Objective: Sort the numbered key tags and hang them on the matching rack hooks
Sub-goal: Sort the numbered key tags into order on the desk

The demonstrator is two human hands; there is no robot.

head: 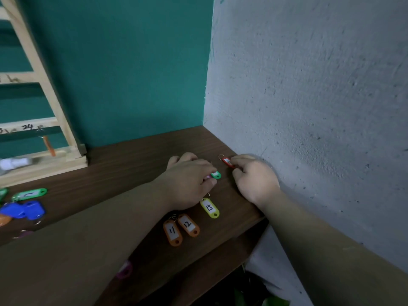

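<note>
1. "11": handwritten in black on the white label of an orange key tag (pixel 172 233).
2. "12": same hand, on the second orange key tag (pixel 188 225), just beside the first.
3. "15": white label of the yellow key tag (pixel 209 208).
4. "24": written on a wooden rack rail (pixel 27 127).
5. Single stroke, perhaps "1": green key tag (pixel 29 193), far left.
6. Labels unreadable: red key tag (pixel 228 162), small green key tag (pixel 216 175).
</note>
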